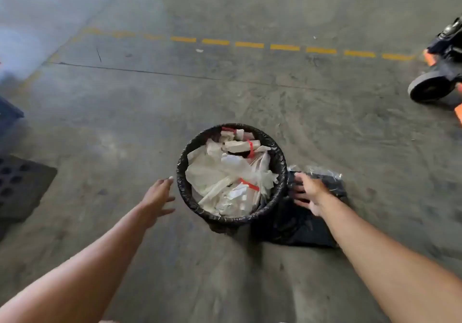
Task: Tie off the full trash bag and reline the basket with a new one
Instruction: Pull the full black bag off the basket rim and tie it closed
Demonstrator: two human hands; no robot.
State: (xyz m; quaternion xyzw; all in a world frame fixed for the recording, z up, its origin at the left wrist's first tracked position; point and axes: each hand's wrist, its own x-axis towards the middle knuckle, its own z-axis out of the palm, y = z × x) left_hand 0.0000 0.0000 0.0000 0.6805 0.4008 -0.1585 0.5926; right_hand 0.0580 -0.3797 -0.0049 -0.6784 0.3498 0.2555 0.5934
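1. Two bare forearms reach in from the bottom edge, one on each side, over a scuffed concrete floor (225, 272).
2. The left hand (158, 197) hangs just left of the basket with its fingers spread and loose, holding nothing; the fingertips sit close to the rim, and I cannot tell whether they touch it.
3. The right hand (308, 192) is on the other side, fingers splayed, palm down over a flat black bag (300, 225) that lies on the floor right beside the basket. Whether it presses the plastic or only hovers above it is unclear.
4. Between the hands stands the round basket (231, 218), upright, lined with a black trash bag (182, 170) whose edge is rolled over the rim.
5. That liner is packed near the top with crumpled white paper and plastic (220, 172), some bits with red tape on them.
6. Off to the left, a dark perforated mat (20, 185) lies on the floor.
7. Farther out, a dashed yellow line (285, 47) crosses the concrete.
8. At the right edge sits a black and orange wheeled machine (440, 72), only partly in view.
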